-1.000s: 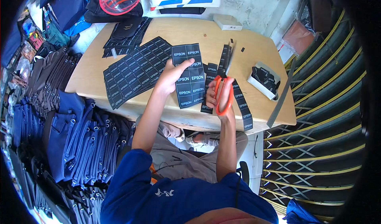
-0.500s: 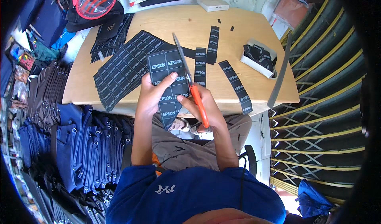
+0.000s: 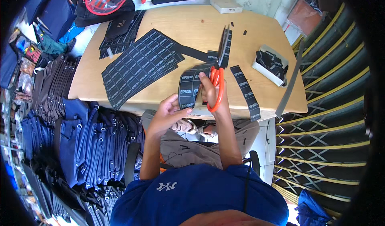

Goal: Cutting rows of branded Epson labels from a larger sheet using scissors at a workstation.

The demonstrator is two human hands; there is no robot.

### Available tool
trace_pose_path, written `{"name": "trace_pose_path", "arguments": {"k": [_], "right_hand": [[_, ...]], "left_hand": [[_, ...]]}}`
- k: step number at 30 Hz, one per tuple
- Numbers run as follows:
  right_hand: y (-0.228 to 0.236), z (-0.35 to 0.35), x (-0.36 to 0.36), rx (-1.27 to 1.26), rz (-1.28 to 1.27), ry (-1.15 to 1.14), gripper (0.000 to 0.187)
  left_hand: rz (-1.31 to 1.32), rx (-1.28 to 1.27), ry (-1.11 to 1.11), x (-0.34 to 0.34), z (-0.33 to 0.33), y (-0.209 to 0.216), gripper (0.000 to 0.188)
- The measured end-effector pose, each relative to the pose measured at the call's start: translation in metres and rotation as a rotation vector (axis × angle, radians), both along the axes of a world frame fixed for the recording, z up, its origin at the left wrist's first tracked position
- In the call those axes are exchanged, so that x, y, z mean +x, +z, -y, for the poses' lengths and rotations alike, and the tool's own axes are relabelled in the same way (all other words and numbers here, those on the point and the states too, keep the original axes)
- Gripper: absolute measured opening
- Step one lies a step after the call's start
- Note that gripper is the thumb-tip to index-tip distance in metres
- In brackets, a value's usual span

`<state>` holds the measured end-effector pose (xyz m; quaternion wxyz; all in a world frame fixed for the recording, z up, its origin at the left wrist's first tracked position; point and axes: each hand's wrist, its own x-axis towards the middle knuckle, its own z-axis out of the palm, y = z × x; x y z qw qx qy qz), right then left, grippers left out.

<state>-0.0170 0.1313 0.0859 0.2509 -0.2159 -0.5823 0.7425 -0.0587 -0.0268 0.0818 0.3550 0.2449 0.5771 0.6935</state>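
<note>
My right hand (image 3: 216, 95) is closed on scissors (image 3: 217, 77) with orange handles, their blades pointing away over the table. It also pinches a curved piece of black label sheet (image 3: 187, 85) with pale lettering, which hangs to the left of the scissors. Beside the lower end of that piece is my left hand (image 3: 166, 116), thumb and fingers apart; whether its fingertips touch the piece is hard to tell. A narrow label strip (image 3: 245, 93) lies to the right of my right hand. Larger label sheets (image 3: 140, 63) are stacked on the left.
The wooden table (image 3: 192, 31) carries an open white box (image 3: 270, 67) of cut black labels at the right and a closed white box (image 3: 225, 5) at the back. Blue bags (image 3: 92, 146) hang at the left. A folding metal gate (image 3: 325, 118) stands at the right.
The label piece has gone from my left hand to my right, which turned with the scissors. My left hand has let go and moved lower. The view has shifted slightly.
</note>
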Motion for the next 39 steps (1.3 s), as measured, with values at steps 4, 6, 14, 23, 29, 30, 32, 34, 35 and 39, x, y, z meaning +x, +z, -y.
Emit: {"name": "trace_pose_path", "arguments": {"k": [4, 6, 14, 23, 29, 30, 32, 34, 35, 39], "right_hand": [[0.002, 0.002, -0.006, -0.199, -0.053, 0.038, 0.026], [0.001, 0.001, -0.008, -0.114, 0.014, 0.068, 0.026], [0.003, -0.007, 0.042, 0.253, 0.172, 0.104, 0.037], [-0.002, 0.013, 0.093, 0.228, 0.227, 0.264, 0.026], [-0.042, 0.032, 0.131, 0.064, 0.232, 0.415, 0.047], [-0.048, 0.037, 0.138, -0.091, 0.239, 0.450, 0.065], [-0.051, 0.042, 0.150, -0.028, 0.307, 0.447, 0.063], [-0.050, 0.043, 0.162, 0.024, 0.500, 0.483, 0.023], [-0.054, 0.044, 0.168, 0.031, 0.460, 0.467, 0.019], [-0.056, 0.043, 0.181, 0.140, 0.519, 0.475, 0.019]], "left_hand": [[-0.022, -0.046, 0.029, -0.001, -0.005, -0.015, 0.029], [0.053, -0.004, 0.135, -0.001, -0.007, -0.018, 0.024], [0.112, -0.096, 0.150, 0.000, 0.021, -0.032, 0.015], [0.221, -0.162, 0.210, 0.020, 0.026, -0.052, 0.013], [0.266, -0.028, 0.303, 0.022, 0.012, -0.058, 0.015], [0.272, -0.037, 0.300, 0.023, 0.010, -0.058, 0.015], [0.316, 0.028, 0.353, 0.027, 0.005, -0.056, 0.015], [0.331, 0.035, 0.340, 0.029, 0.004, -0.057, 0.016], [0.345, 0.043, 0.354, 0.032, 0.001, -0.053, 0.016], [0.393, 0.058, 0.355, 0.037, -0.004, -0.054, 0.017]]}}
